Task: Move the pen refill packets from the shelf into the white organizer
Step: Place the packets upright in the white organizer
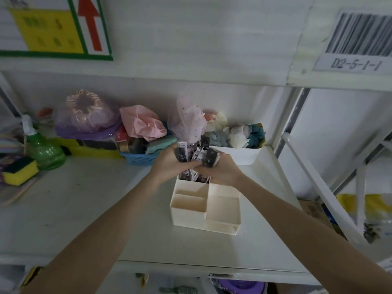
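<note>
A white organizer (222, 204) with several compartments stands on the white shelf (84, 209), right of centre. Both hands meet above its far compartment around a bunch of black-and-white pen refill packets (198, 154). My left hand (169, 164) grips the left side of the bunch, fingers curled round a dark packet. My right hand (220, 170) grips the right side. The packets stand upright, and their lower ends reach into the far compartment. The near compartments hold nothing.
Behind the hands sit a white bin (241, 154) of scrunchies, a blue basket (140, 159), and pink and purple bagged goods (89, 115). At the left stand a green spray bottle (42, 149) and a yellow sponge (20, 171). A shelf upright (282, 122) rises at the right.
</note>
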